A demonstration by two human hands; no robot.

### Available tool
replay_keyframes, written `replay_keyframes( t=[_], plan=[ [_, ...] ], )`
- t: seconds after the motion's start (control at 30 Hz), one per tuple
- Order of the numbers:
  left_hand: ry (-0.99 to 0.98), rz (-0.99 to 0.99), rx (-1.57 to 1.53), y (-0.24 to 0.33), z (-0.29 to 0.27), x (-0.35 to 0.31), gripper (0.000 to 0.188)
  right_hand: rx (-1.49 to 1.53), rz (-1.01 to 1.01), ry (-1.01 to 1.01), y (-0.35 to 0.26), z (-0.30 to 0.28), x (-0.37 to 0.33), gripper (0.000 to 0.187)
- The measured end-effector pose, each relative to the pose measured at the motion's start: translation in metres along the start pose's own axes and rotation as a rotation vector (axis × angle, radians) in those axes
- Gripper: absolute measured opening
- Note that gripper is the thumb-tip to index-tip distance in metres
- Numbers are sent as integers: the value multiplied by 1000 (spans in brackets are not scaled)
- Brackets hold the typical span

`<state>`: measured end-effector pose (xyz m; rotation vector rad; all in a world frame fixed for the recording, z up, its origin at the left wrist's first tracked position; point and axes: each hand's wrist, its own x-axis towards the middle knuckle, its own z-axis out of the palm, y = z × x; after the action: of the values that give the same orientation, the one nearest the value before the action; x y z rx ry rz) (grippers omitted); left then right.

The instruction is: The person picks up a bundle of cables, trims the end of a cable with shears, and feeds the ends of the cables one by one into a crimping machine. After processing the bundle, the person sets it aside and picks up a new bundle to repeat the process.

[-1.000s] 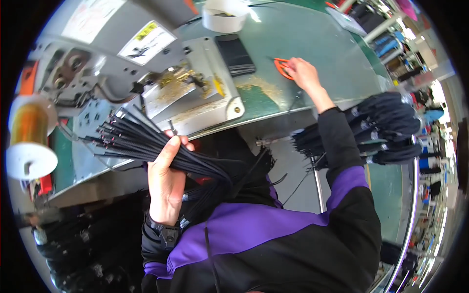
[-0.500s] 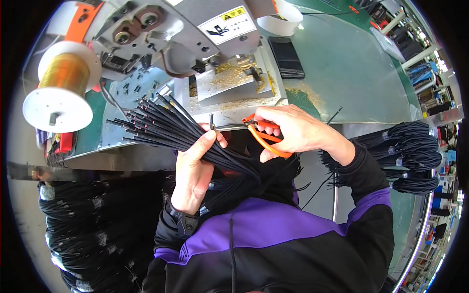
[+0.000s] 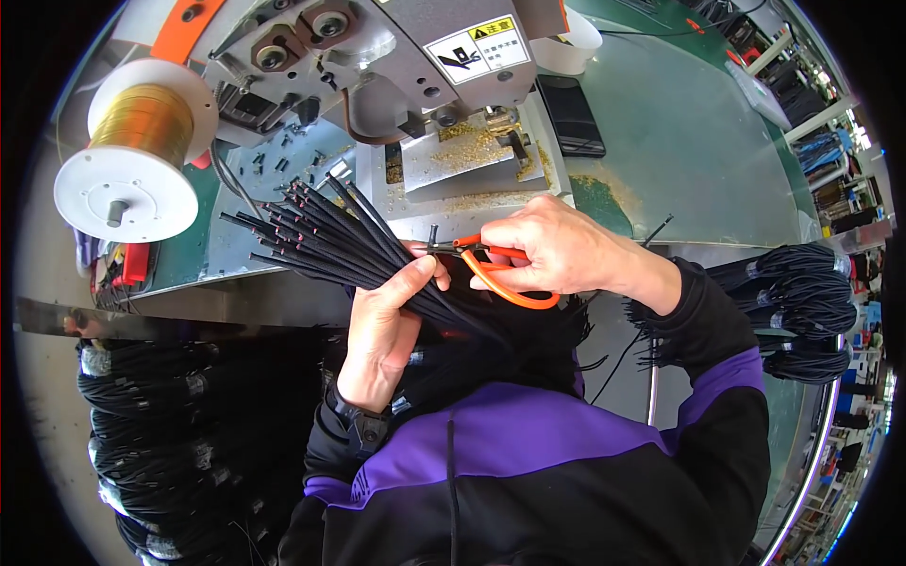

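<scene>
Raised nearer: right hand [image 3: 557, 253] gripping orange snips [image 3: 491, 269] at cable bundle [image 3: 349, 245]; left hand [image 3: 382, 325] fingers clamped round it.

Single head-worn fisheye view, looking steeply down, close over hands and desk [image 3: 679, 141] edge; rim bends.

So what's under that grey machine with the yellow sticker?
Under the grey machine sits a metal plate sprinkled with gold-coloured scraps. Its overhang covers the plate's far end. In front, the left hand holds black cables.
</scene>
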<state>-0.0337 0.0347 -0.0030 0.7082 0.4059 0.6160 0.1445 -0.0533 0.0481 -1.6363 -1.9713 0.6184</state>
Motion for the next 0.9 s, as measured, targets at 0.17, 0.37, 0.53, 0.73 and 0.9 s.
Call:
replay_keyframes(
  t=[0.17, 0.37, 0.53, 0.73, 0.9],
  plan=[
    [-28, -32, 27, -2, 3, 5, 16, -157, -23, 52, 19, -4, -25, 28],
    [-11, -78, 15, -2, 8, 7, 15, -359, 347, 316, 97, -45, -98, 20],
    [-21, -93, -16, -5, 18, 10, 15, -586, 711, 400, 193, -83, -140, 22],
    [47, -86, -9, -13, 23, 13, 14, -604, 568, 677, 169, -53, -113, 21],
    [85, -85, -1, -23, 21, 18, 12, 42, 12, 393, 31, 40, -37, 23]
  ],
)
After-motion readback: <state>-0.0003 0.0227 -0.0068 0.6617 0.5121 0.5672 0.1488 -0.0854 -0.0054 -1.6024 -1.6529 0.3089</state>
